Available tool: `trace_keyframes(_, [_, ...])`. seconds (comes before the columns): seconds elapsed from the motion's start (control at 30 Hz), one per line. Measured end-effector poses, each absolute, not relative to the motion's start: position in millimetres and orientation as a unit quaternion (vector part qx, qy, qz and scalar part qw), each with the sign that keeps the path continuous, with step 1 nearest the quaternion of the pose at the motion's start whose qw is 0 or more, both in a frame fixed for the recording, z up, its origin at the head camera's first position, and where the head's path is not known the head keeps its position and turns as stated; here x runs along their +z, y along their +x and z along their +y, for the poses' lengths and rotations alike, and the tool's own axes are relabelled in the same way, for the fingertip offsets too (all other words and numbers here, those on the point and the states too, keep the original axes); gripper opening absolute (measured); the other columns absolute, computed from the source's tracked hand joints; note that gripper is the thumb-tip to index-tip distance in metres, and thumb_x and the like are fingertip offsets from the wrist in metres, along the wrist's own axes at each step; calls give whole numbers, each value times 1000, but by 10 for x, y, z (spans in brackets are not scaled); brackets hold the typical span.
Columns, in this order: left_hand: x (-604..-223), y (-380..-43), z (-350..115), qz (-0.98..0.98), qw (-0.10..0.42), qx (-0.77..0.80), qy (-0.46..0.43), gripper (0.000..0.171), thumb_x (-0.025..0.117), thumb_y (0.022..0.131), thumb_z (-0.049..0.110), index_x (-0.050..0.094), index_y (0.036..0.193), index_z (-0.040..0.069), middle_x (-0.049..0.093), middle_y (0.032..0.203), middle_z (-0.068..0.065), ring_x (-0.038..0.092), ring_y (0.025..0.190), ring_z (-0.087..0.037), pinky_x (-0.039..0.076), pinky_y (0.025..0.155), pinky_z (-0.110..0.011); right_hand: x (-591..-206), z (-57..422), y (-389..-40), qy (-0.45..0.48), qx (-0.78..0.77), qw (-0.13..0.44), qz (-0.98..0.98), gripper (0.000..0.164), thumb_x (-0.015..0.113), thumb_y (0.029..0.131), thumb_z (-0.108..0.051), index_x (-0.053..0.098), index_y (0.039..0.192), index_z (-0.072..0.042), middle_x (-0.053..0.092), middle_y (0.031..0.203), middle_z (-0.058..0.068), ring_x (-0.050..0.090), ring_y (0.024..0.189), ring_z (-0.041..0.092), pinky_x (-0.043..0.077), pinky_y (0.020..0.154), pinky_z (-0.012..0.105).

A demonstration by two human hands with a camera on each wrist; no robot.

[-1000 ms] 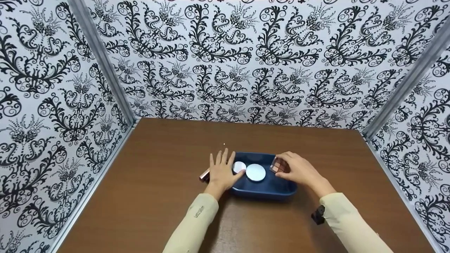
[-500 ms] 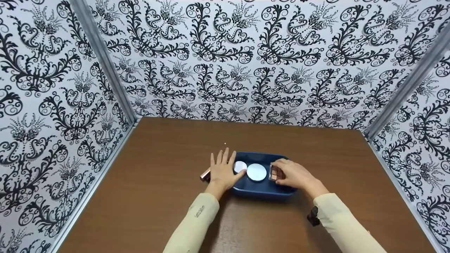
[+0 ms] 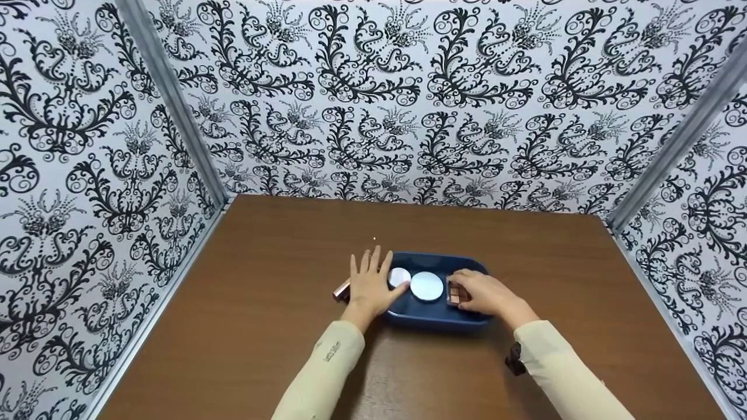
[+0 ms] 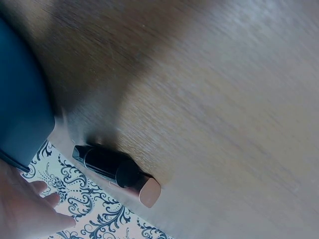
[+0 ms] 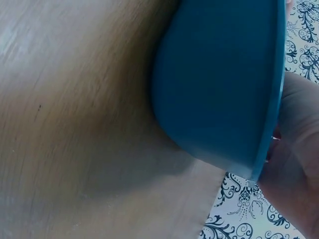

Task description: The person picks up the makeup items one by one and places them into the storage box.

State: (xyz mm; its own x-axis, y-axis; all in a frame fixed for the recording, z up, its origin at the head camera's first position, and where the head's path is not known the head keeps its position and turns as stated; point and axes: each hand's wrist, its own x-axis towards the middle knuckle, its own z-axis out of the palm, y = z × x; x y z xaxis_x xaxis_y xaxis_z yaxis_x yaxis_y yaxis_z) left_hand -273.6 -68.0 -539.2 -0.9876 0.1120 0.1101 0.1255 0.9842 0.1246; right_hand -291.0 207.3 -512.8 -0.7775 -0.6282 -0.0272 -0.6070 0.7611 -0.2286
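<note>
Two hands are at the blue tub (image 3: 437, 322), low in the middle of the head view. The tub is longer from left to right than from top to bottom.

The palette (image 3: 454, 294) is in the right end of the tub. Its little brown squares face up. Its clear left edge runs up and down the frame. The right hand (image 3: 489, 294) hides its other side, so I cannot tell which way is its long way. I also cannot tell if it touches the tub floor.

The right hand pinches the palette, with the thumb below and the other fingers above. It comes in from the lower right, and its fingers point left. In the right wrist view, this hand bends over the tub's rim at the right edge.

The left hand (image 3: 370, 290) grips nothing. Its fingers are spread and point to the top of the frame. Its thumb points right, over the tub's left rim, near the small disc (image 3: 399, 277). I cannot tell if they touch.

Right of that sits the big disc (image 3: 427, 286), white and round, between the small disc and the palette.

A pink tube (image 3: 341, 290) sticks out left of the left hand, slanting from lower left to upper right. In the left wrist view, a black tube (image 4: 106, 163) lies beside it on the table (image 4: 224, 124), sloping down to the right.
</note>
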Motion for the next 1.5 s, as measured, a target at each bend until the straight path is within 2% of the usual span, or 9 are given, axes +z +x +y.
trace_keyframes(0.53, [-5405,-2731,-673,-994,61,-60,-61,87,38,90,77,28,159,25,24,166,-7,26,152,-31,11,124,-59,-5177,2035,-2936,-330,-79,57,939,53,77,84,-14,61,133,-4,60,133,19,56,125,40,47,103,56])
trace_keyframes(1.23, [-5380,-2727,-671,-995,64,-52,-62,86,37,90,77,28,159,26,26,166,-6,27,152,-30,14,124,-58,-5247,1999,-2898,-328,-78,-27,941,41,82,81,-18,70,118,-4,66,122,14,62,114,35,53,96,51])
trace_keyframes(1.5, [-5414,-2738,-676,-994,74,-51,-61,87,37,89,78,30,158,25,27,165,-7,30,151,-31,15,123,-59,-5235,2015,-2889,-333,-73,-21,940,38,80,83,-17,70,118,-6,67,120,13,63,113,34,53,95,51])
